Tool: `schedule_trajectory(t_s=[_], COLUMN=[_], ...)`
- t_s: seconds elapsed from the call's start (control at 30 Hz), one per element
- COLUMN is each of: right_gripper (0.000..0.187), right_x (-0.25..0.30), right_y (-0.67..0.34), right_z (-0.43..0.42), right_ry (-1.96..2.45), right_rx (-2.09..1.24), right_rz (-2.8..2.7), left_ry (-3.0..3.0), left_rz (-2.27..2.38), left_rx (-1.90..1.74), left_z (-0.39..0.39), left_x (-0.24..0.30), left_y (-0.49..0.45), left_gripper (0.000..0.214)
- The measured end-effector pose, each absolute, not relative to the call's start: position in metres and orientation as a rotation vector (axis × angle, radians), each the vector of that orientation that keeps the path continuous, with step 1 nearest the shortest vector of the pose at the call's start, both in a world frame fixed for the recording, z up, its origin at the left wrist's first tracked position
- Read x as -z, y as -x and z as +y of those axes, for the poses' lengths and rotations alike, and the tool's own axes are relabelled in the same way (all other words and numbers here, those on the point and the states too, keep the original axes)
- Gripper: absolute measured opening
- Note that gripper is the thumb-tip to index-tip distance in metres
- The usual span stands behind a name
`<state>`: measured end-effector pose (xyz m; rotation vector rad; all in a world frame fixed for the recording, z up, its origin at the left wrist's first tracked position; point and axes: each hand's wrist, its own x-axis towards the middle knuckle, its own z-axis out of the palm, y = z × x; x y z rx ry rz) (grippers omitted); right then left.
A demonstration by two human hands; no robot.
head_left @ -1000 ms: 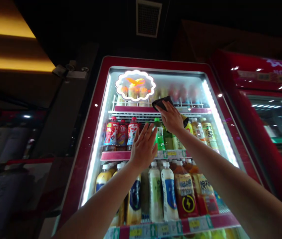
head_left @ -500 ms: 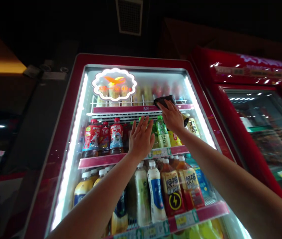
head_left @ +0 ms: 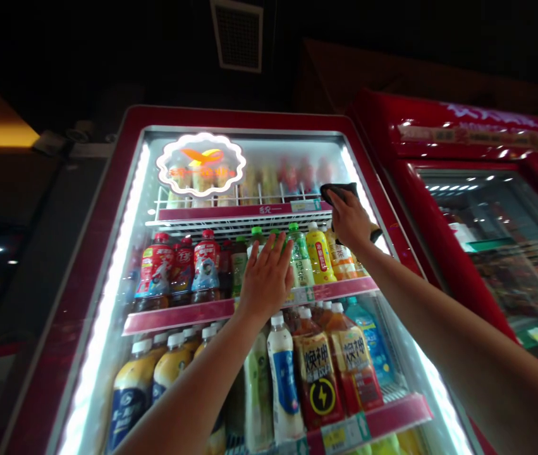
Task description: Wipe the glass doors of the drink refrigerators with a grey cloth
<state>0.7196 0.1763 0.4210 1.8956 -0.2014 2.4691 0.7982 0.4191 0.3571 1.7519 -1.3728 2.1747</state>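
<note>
A red-framed drinks fridge with a lit glass door stands before me. My left hand is raised flat towards the middle of the glass, fingers stretched out. Higher and to the right, my right hand presses a dark cloth to the glass near the door's right edge. Part of the cloth also shows below the palm. Behind the glass stand red-capped bottles, a yellow bottle and amber drink bottles. My left arm hides part of the lower shelf.
A glowing scalloped sign is at the door's upper left. To the right stands another red fridge with glass doors. A ceiling vent is overhead, and a dark wall lies to the left.
My right hand has slid the cloth to the right across the glass, closer to the door's right edge. My left hand stays open and flat. The view has shifted slightly.
</note>
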Motion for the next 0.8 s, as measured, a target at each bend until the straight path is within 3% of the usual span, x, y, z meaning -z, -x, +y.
schedule_trajectory(t_s=[0.1,0.2,0.33,0.47,0.57,0.8], right_gripper=[0.055,0.06,0.059,0.056,0.055,0.058], right_x=[-0.389,-0.365,-0.383,-0.41,-0.398,-0.397], right_y=[-0.717,-0.72,-0.717,-0.704,-0.703,-0.697], right_z=[0.165,0.177,0.176,0.141,0.127,0.133], right_ry=[-1.865,-1.93,-1.996,-1.961,-1.91,-1.992], right_rx=[-2.568,-2.424,-2.199,-2.359,-2.477,-2.14], right_rz=[-0.3,-0.147,-0.008,-0.202,-0.342,-0.044], left_ry=[-1.728,-1.723,-1.713,-1.735,-1.755,-1.774], left_rz=[-1.388,-1.389,-1.392,-1.375,-1.37,-1.36], left_rx=[-2.159,-2.154,-2.172,-2.175,-2.153,-2.2], left_z=[0.417,0.415,0.415,0.416,0.415,0.412], left_x=[-0.357,-0.358,-0.36,-0.361,-0.361,-0.365], left_y=[-0.798,-0.799,-0.8,-0.799,-0.797,-0.797], left_gripper=[0.065,0.065,0.062,0.059,0.058,0.056])
